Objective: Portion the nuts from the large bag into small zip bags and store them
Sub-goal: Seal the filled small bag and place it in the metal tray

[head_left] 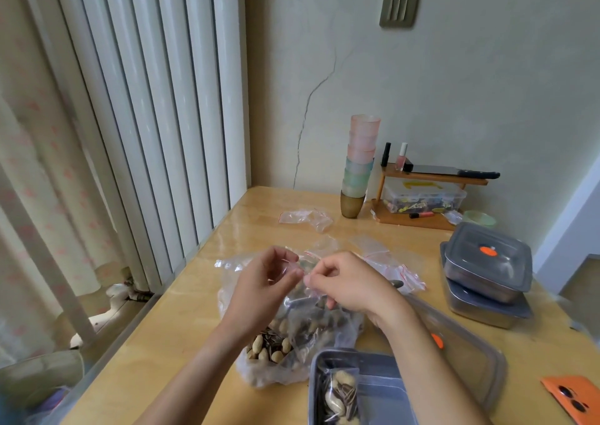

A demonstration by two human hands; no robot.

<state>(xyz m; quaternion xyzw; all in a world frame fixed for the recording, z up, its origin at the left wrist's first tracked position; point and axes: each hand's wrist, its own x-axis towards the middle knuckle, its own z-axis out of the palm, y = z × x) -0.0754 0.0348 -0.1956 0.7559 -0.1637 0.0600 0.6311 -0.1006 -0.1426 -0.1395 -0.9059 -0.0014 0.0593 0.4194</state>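
A large clear bag (276, 356) of peanuts and sunflower seeds lies open on the wooden table (181, 343) in front of me. Above it my left hand (264, 283) and my right hand (344, 283) both pinch the top of a small clear zip bag (305, 270) with a red strip. A metal spoon (298, 301) lies in the large bag under my hands. An open steel container (357, 389) at the front holds a filled small bag (341, 395). Empty small zip bags (396, 267) lie just beyond my right hand.
A clear container lid (464, 353) lies under my right forearm. Two stacked lidded steel containers (487, 278) stand at right. A loose clear bag (305, 218), stacked cups (358, 164) and a small wooden shelf (431, 194) sit by the wall. An orange phone (574, 398) lies front right.
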